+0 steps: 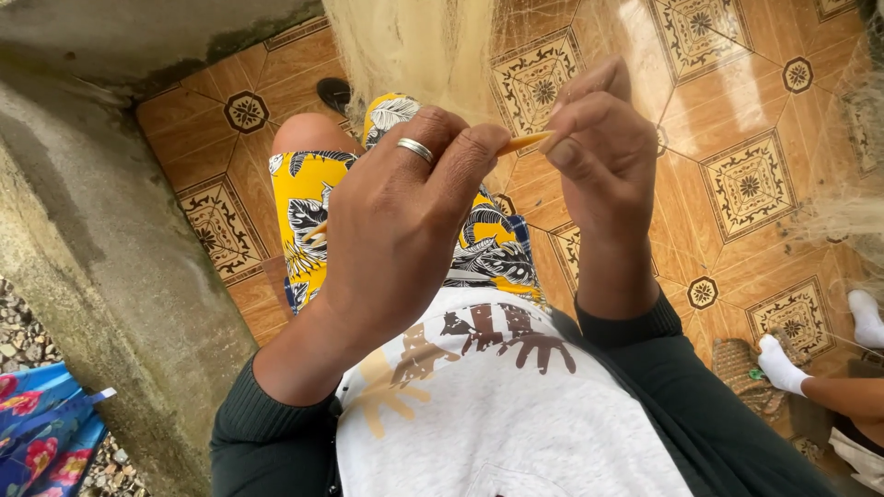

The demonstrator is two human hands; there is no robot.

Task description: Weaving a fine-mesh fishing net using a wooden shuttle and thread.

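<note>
My left hand (pixel 396 230), with a silver ring on one finger, is closed around a thin yellow-orange netting needle (pixel 523 142) whose tip pokes out toward the right. My right hand (pixel 599 152) is raised just beside it, fingers pinched on fine threads of a pale fishing net (pixel 433 46) that hangs down from above. The two hands almost touch at the needle's tip. Below them are my lap in yellow patterned shorts (pixel 308 198) and a grey printed shirt (pixel 497 405).
A rough concrete wall (pixel 101 239) runs along the left. The floor is glossy orange patterned tile (pixel 746 184). More net is bunched at the right edge (pixel 852 207). Another person's white-socked feet (pixel 783 368) are at lower right, and blue flowered cloth (pixel 46 433) lies at lower left.
</note>
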